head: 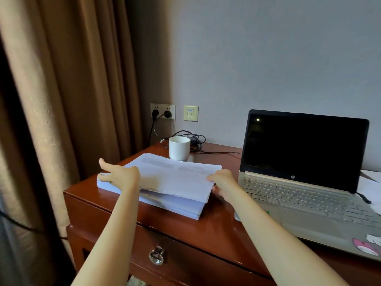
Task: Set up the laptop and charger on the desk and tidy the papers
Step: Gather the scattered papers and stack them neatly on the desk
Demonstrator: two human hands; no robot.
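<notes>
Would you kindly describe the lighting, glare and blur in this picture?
Head view: dim, soft light; a small glare spot on the dark laptop screen; sheen on the glossy desk; the left hand shadows the papers; the curtain at left looks smeared and bowed.

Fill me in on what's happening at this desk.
A person is tidying a stack of papers on the desk: the left hand rests against its left edge with fingers straight, and the right hand grips the upper sheets at the right edge. The laptop stands open beside it, screen dark. A white mug and the coiled charger sit behind the stack.
</notes>
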